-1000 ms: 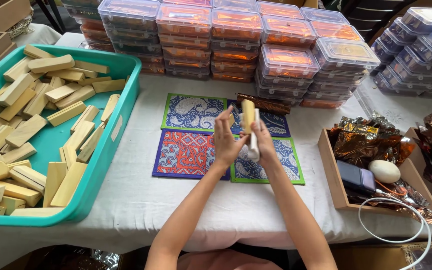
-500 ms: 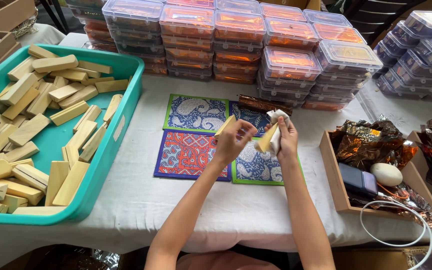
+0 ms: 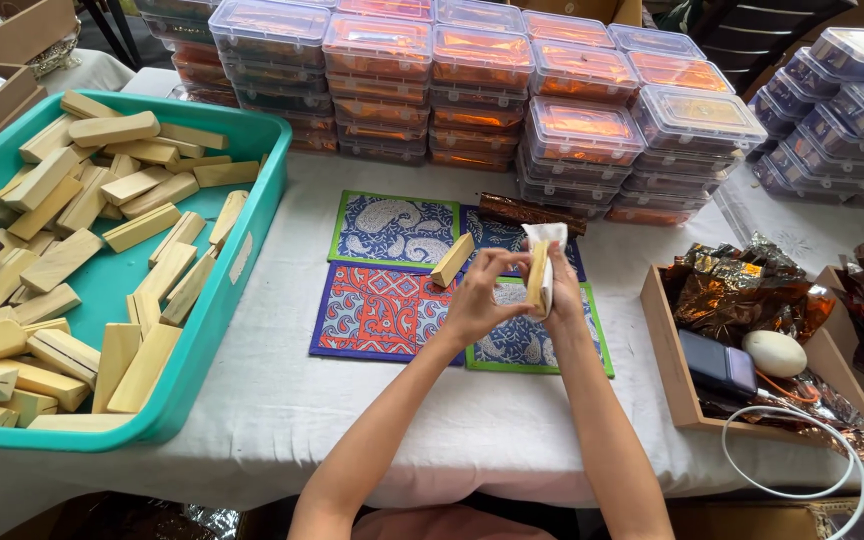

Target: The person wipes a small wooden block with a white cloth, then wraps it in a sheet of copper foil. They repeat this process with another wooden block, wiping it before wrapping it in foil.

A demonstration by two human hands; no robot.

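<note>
Stacked lidded containers point(image 3: 512, 90) wall the back; teal tray point(image 3: 252, 260) seemingly blocks left.

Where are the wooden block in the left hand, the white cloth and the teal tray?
wooden block point(image 3: 451, 261), head view, its top face
white cloth point(image 3: 544, 236), head view, upper fold
teal tray point(image 3: 252, 235), head view, right wall

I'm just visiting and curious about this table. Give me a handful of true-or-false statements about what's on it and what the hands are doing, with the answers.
1. The teal plastic tray holds pale wooden blocks. True.
2. The left hand is empty. False: it holds a pale wooden block.
3. The right hand holds a block wrapped in white paper. True.
4. The patterned square mats are stacked in one pile. False: they lie flat side by side on the white tablecloth.
5. The clear lidded containers stand empty. False: orange contents show inside.
</note>
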